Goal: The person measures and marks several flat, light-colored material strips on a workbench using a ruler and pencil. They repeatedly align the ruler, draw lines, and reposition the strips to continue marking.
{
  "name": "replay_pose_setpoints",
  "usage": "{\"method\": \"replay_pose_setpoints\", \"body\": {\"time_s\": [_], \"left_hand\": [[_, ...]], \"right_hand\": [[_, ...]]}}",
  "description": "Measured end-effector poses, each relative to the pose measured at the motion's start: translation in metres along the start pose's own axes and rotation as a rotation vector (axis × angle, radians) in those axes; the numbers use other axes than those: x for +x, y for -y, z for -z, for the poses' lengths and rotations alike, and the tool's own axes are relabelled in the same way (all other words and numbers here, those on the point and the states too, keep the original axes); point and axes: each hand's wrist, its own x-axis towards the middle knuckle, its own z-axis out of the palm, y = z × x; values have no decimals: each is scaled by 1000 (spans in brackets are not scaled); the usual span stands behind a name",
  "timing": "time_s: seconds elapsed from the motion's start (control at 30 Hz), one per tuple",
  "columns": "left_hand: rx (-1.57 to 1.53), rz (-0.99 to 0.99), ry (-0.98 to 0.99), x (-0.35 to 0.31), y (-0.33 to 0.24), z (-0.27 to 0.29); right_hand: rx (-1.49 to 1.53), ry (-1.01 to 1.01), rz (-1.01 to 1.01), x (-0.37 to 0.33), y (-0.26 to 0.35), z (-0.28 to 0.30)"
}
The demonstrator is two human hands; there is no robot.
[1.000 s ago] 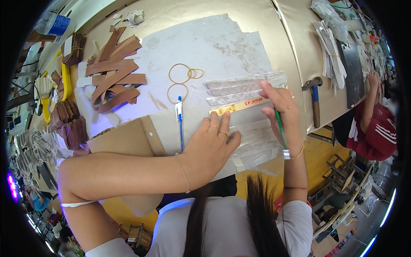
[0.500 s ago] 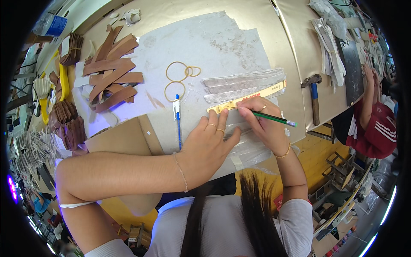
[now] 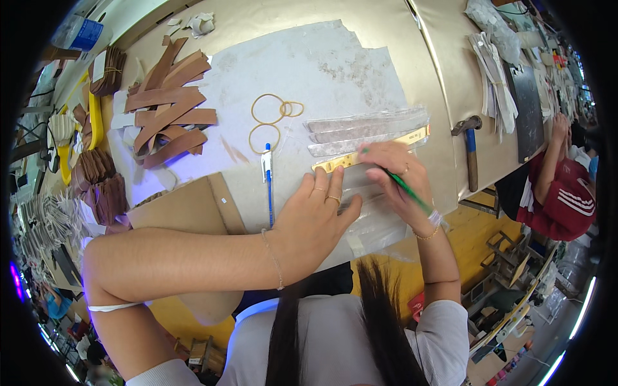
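My left hand [image 3: 312, 222] lies with its fingers spread, two fingertips pressing on the near end of a yellow ruler [image 3: 407, 139]. My right hand [image 3: 400, 177] is pinched around a green pencil [image 3: 408, 188], slanted over the ruler; the pencil is blurred and its tip is hard to make out. Just beyond the ruler lie several long greyish strips in clear plastic [image 3: 367, 127]. More clear plastic pieces [image 3: 383, 222] lie beneath and beside my right hand, partly covered. A blue and white pen [image 3: 268, 183] rests left of my left hand.
Brown strips [image 3: 170, 100] are heaped at the left, above a brown cardboard piece [image 3: 193, 202]. Several rubber bands [image 3: 265, 138] lie on the grey sheet [image 3: 290, 64]. A blue-handled hammer [image 3: 472, 154] rests at the right. Another person in a red shirt [image 3: 560, 193] works beyond it.
My right hand has shifted slightly and tilted the pencil more steeply, its back end swinging down toward my wrist. My left hand has stayed on the ruler.
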Motion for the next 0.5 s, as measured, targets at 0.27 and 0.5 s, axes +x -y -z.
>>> {"method": "replay_pose_setpoints", "body": {"time_s": [0.27,0.5], "left_hand": [[-103,12,35,2,1,16],[-433,165,-132,23,35,13]], "right_hand": [[-420,78,113,-4,-14,0],[-412,57,206,-8,-17,-1]]}}
